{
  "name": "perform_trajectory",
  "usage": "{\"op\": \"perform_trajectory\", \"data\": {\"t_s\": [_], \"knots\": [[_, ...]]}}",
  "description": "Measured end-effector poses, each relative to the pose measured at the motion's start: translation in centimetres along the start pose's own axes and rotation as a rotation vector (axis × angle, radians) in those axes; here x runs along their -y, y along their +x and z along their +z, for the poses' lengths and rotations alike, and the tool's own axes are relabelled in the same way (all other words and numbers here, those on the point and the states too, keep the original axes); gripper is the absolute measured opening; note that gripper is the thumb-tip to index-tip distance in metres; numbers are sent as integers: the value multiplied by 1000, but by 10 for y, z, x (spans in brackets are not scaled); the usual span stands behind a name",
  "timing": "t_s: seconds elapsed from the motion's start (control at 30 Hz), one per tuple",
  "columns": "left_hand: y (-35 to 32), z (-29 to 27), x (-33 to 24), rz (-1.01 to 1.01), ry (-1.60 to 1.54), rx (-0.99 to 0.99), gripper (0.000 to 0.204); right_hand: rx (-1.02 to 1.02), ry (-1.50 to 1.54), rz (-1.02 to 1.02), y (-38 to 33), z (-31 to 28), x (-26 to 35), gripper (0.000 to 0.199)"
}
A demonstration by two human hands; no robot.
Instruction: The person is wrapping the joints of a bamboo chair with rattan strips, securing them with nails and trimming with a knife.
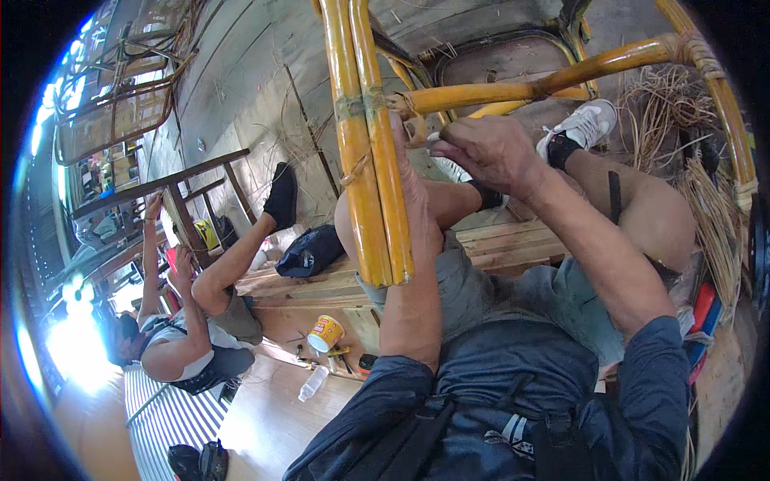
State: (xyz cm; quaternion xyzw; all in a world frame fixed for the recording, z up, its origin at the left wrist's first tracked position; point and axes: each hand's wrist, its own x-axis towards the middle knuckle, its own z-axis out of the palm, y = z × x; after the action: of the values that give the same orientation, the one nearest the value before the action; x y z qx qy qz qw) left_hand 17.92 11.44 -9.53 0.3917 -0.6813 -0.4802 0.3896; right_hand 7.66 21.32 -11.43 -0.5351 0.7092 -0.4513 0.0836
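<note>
A glossy yellow bamboo frame (357, 184) rises in front of me, with paired upright poles. A crossbar (473, 96) meets these poles at a joint where a pale cane strip (415, 130) is looped. My left hand (411, 180) lies against the back right side of the poles, just below the joint, closed on them; its fingers are mostly hidden behind the bamboo. Right of the joint, my right hand (501, 154) is closed, its thumb and fingers pinched at the strip's end. Some of the strip is covered by the fingers.
Loose cane bundles (706, 232) and tangled strips (662, 104) lie at the right. Left, another person (180, 341) sits holding a dark wooden frame (172, 184). A yellow tub (326, 333), a clear bottle (314, 383) and a dark bag (310, 251) are nearer me.
</note>
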Motion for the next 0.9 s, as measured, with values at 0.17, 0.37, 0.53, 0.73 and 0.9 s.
{"op": "perform_trajectory", "data": {"t_s": [0.17,0.37,0.53,0.73,0.9], "knots": [[-27,-28,-17,14,1,-5,35,547,-195,-108,0,0,-2,23],[-25,-27,-17,32,0,13,35,405,-121,271,-20,6,-17,31],[-20,-29,-18,52,33,19,35,-185,604,496,1,-10,46,26],[-16,-25,-16,78,66,50,35,-223,1039,735,13,-3,55,30],[-12,-20,-14,75,101,54,35,-50,1233,619,11,0,48,19]]}}
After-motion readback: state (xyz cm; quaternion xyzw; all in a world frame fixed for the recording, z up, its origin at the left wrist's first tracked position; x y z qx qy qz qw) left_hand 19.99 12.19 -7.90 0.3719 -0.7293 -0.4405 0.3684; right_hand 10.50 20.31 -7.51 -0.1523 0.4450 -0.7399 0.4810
